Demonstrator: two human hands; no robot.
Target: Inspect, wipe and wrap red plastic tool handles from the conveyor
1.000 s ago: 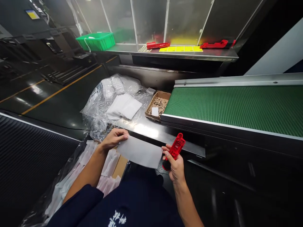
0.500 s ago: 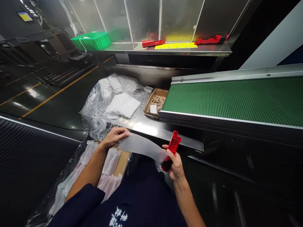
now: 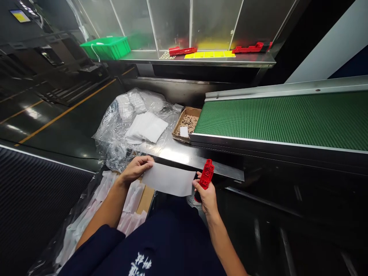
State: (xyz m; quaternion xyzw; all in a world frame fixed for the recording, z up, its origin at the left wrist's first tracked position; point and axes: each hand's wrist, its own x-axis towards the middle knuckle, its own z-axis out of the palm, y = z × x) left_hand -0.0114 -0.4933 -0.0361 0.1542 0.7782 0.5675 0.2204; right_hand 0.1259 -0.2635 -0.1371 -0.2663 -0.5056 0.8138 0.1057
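Note:
A white, thin foam-like pouch or sheet [image 3: 169,179] stretches between my two hands in front of my body. My left hand [image 3: 136,168] pinches its left end between thumb and fingers. In my right hand [image 3: 208,197] is a red plastic part [image 3: 207,174] with a dark lower end, standing nearly upright. The thumb of that hand also lies at the right edge of the white pouch. Whether the pouch is open at that edge, I cannot tell.
A stack of white pouches [image 3: 148,127] lies on clear plastic film [image 3: 107,126]. Beside it are a cardboard tray [image 3: 179,124] with small dark pieces and a green conveyor belt [image 3: 281,120]. Wrapped items [image 3: 83,226] fill a carton lower left. A shelf [image 3: 143,56] holds a green bin [image 3: 110,49].
The pouch has gone from a curved, twisted strip to a flatter, broader face. My right hand and the red part have shifted slightly left, and the part has turned. The view has also shifted a little.

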